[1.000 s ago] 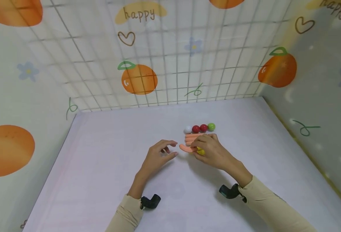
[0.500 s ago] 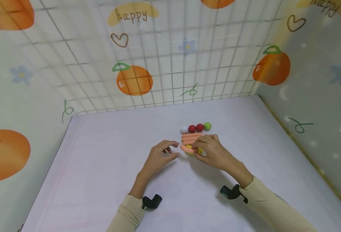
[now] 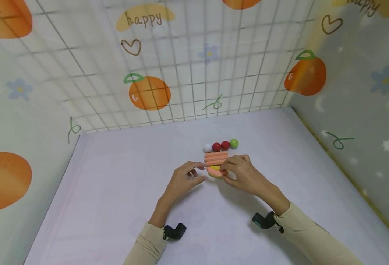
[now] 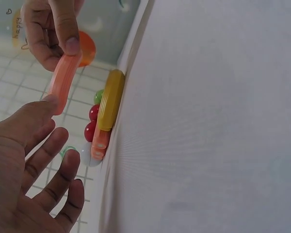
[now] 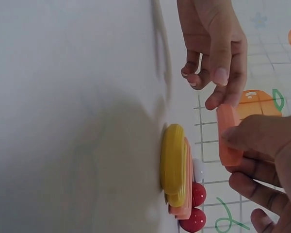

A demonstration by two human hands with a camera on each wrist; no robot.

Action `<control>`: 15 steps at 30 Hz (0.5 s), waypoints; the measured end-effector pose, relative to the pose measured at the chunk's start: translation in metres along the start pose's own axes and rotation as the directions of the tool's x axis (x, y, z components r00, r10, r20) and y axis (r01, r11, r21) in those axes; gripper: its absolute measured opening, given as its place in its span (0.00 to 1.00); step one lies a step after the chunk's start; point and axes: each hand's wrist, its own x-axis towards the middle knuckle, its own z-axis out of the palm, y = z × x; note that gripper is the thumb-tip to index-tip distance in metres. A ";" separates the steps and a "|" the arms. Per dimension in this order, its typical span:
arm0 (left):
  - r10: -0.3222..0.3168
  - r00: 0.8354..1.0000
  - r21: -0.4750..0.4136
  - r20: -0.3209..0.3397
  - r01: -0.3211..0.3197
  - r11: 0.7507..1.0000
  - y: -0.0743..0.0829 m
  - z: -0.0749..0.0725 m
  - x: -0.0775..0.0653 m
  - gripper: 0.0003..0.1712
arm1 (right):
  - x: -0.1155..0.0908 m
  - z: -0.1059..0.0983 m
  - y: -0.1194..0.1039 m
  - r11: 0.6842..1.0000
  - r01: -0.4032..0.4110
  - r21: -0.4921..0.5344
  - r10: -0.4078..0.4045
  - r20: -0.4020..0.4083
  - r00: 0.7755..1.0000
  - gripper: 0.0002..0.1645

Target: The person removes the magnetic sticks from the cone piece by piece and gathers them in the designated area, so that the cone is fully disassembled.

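My right hand (image 3: 242,173) pinches a curved, ridged salmon-coloured piece (image 4: 65,80) between thumb and fingers, raised off the table. Left of it, my left hand (image 3: 182,178) has its thumb and fingers apart and loosely bent, close to the piece's free end; I cannot tell whether they touch it. Below the held piece lie curved yellow pieces (image 5: 172,160), partly hidden by it in the head view. Just behind them, several straight salmon sticks (image 3: 216,158) lie side by side.
Behind the sticks, a row holds a white ball (image 3: 207,148), two red balls (image 3: 216,147) and a green ball (image 3: 234,143). The pale table (image 3: 121,191) meets a grid-patterned back wall (image 3: 187,88). A grey side wall (image 3: 353,110) rises on the right.
My right hand keeps its pinch on the curved salmon piece, which has shifted slightly over the yellow pieces. The left hand barely moves. The head view has turned a little to the right.
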 end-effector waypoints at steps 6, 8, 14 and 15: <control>0.038 0.999 0.002 0.003 -0.038 0.999 0.001 0.003 0.001 0.21 | -0.003 0.000 0.001 1.000 -0.013 0.008 0.012 0.008 1.000 0.11; 0.051 0.999 0.001 0.001 -0.051 0.999 0.001 0.004 0.002 0.21 | -0.004 0.000 0.001 1.000 -0.018 0.005 0.018 0.011 1.000 0.11; 0.069 0.998 0.007 0.006 -0.069 0.998 0.001 0.006 0.002 0.21 | -0.007 0.000 0.000 1.000 -0.025 0.001 0.025 0.014 1.000 0.12; 0.072 0.997 0.011 0.007 -0.072 0.997 0.000 0.007 0.002 0.21 | -0.008 0.000 0.001 1.000 -0.025 0.002 0.025 0.014 1.000 0.12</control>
